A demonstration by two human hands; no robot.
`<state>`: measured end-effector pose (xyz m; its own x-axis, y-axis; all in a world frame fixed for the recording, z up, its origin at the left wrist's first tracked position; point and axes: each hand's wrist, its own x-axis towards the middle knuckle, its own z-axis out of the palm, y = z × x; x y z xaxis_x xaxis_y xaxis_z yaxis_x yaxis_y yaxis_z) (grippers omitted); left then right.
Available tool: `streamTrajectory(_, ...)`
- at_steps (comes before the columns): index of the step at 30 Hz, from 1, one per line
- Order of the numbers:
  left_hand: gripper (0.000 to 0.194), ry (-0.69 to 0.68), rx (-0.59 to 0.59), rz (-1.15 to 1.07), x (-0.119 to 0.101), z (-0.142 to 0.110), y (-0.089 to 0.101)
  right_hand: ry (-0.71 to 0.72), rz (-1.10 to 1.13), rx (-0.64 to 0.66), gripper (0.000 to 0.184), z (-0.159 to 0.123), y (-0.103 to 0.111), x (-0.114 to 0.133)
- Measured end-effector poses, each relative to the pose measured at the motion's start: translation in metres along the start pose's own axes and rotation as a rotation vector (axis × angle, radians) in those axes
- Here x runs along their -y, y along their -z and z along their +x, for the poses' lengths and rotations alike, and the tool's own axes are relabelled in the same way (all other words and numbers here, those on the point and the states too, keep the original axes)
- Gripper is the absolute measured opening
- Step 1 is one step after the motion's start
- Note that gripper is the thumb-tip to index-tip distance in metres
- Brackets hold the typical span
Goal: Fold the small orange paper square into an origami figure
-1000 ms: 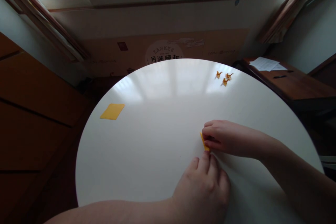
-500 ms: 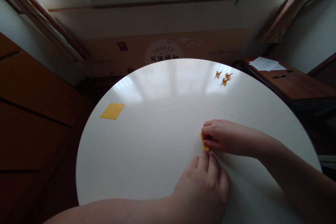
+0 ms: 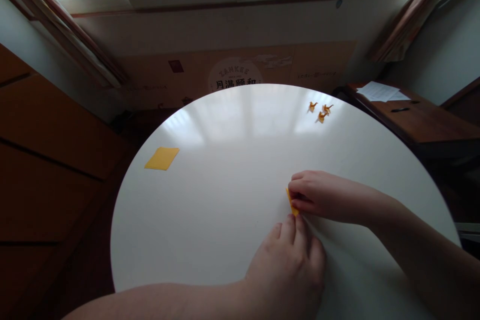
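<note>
A small folded piece of yellow paper [image 3: 293, 206] lies on the white round table [image 3: 195, 220], right of its middle. My right hand [image 3: 309, 192] comes in from the right with curled fingers closed over the paper and covers most of it. From below, my left hand [image 3: 290, 262] reaches the paper's near corner, its fingertips bunched and closed on that end. Only a narrow yellow strip shows between the hands, so the folds are hidden.
A flat stack of yellow paper squares [image 3: 162, 159] lies at the table's left. Three small folded paper cranes [image 3: 321, 117] stand near the far right edge. Beyond it, a brown wooden desk [image 3: 431, 120] holds white sheets [image 3: 379, 91] and a dark pen-like thing [image 3: 400, 109].
Almost nothing differs. My left hand has shifted very slightly at the paper's near corner; my right hand stays in place on it.
</note>
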<state>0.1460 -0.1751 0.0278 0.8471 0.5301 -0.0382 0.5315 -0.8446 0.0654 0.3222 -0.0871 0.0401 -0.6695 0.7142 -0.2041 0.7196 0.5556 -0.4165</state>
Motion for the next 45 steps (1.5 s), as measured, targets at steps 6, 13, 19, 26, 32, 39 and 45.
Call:
streamTrajectory(6, 0.032, 0.046, -0.044, 0.1, -0.007, -0.003, -0.002, -0.001, 0.0, -0.005, 0.019, -0.001, 0.0, 0.002)
streamTrajectory(13, 0.033, 0.103, -0.124, 0.166, -0.015, -0.008, -0.006, 0.001, 0.005, 0.001, 0.021, -0.001, 0.002, 0.003)
streamTrajectory(19, 0.042, 0.115, 0.084, 0.043, -0.008, -0.001, 0.003, -0.007, 0.009, 0.007, 0.019, -0.001, 0.001, 0.002)
streamTrajectory(26, 0.053, 0.125, 0.203, -0.055, -0.004, 0.003, 0.009, -0.004, 0.022, 0.005, 0.019, -0.002, 0.001, 0.001)
streamTrajectory(32, 0.054, 0.121, 0.194, -0.057, -0.006, 0.003, 0.008, -0.008, 0.031, 0.006, 0.019, -0.002, 0.001, 0.001)
streamTrajectory(39, 0.048, 0.093, 0.171, -0.023, -0.005, 0.003, 0.008, -0.009, 0.019, 0.01, 0.019, -0.001, 0.0, 0.0)
streamTrajectory(45, 0.031, 0.08, 0.151, -0.008, -0.005, 0.001, 0.012, -0.008, 0.036, 0.027, 0.018, -0.001, 0.002, 0.002)
